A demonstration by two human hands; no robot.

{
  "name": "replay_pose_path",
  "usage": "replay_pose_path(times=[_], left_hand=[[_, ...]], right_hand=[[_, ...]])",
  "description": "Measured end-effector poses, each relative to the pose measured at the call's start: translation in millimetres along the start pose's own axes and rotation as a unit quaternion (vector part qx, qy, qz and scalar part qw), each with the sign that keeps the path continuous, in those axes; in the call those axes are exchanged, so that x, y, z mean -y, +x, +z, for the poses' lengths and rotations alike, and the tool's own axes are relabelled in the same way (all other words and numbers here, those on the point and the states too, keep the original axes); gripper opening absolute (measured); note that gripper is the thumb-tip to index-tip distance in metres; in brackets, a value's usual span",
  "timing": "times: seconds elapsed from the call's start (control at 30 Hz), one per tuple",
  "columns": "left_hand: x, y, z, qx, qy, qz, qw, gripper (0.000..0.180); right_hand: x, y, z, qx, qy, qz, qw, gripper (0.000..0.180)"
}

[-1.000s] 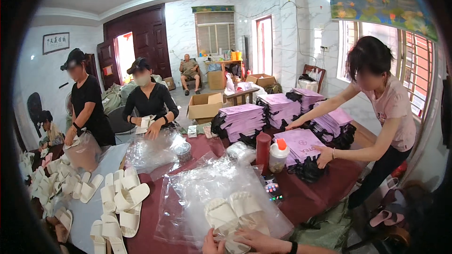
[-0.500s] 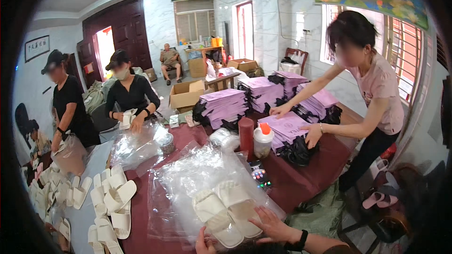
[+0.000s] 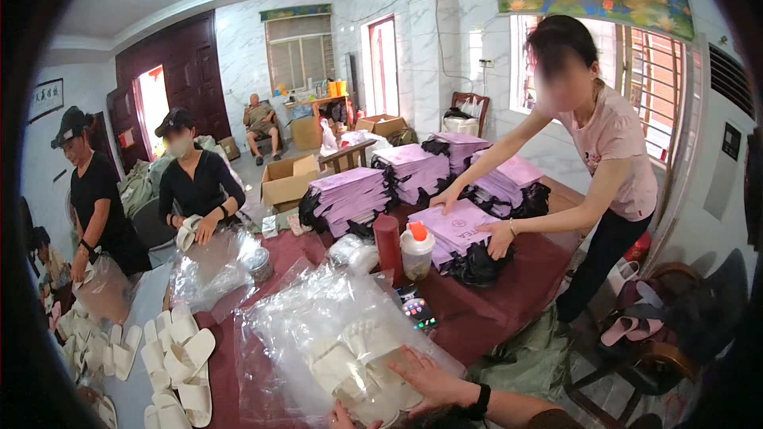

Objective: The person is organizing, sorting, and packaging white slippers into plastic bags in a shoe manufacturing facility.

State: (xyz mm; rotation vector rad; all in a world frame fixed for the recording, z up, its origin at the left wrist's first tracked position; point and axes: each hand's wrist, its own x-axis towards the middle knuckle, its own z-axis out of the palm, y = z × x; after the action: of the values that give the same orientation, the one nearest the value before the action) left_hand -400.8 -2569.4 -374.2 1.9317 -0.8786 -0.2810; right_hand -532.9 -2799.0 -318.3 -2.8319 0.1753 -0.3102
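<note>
A pair of cream slippers (image 3: pixel 350 365) lies before me at the front of the table, behind cloudy clear plastic. This plastic bag (image 3: pixel 278 330) spreads over a stack of similar bags. My right hand (image 3: pixel 433 381) rests on the right slipper and bag, fingers stretched out and apart. At the lower edge, my left hand (image 3: pixel 343 417) shows only a few fingers, curled at the near edge of the bag and slippers; the rest of it is cut off.
Loose cream slippers (image 3: pixel 179 357) lie to the left. A red cylinder (image 3: pixel 388 246), a white bottle with an orange cap (image 3: pixel 416 254) and a lit phone-like device (image 3: pixel 417 310) stand beyond the bags. Across the table, a person handles purple bags (image 3: pixel 457 226); two others work at left.
The slippers look hazier, with more plastic over them. My right hand has stayed at the right slipper, and my left has sunk lower out of view. The whole view has shifted slightly.
</note>
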Motion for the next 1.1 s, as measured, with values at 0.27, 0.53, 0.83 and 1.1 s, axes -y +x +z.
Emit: replay_pose_path(times=[0.27, 0.53, 0.83, 1.1], left_hand=[[-19.9, -4.4, 3.0, 0.01, 0.119, 0.014, 0.993, 0.113], [-24.3, -6.6, 7.0, -0.007, 0.197, 0.074, 0.978, 0.115], [0.4, 8.3, 11.2, -0.071, -0.004, 0.111, 0.991, 0.096], [-26.3, 15.3, -28.0, -0.058, -0.035, -0.007, 0.998, 0.089]], right_hand=[[-6.2, 0.7, -4.8, 0.067, 0.109, 0.012, 0.992, 0.119], [-16.6, 3.7, 2.7, 0.03, 0.051, 0.016, 0.998, 0.132], [-24.0, 10.7, 16.4, -0.028, 0.173, -0.028, 0.984, 0.137], [-16.1, 6.1, 15.1, -0.067, 0.154, 0.042, 0.985, 0.113]])
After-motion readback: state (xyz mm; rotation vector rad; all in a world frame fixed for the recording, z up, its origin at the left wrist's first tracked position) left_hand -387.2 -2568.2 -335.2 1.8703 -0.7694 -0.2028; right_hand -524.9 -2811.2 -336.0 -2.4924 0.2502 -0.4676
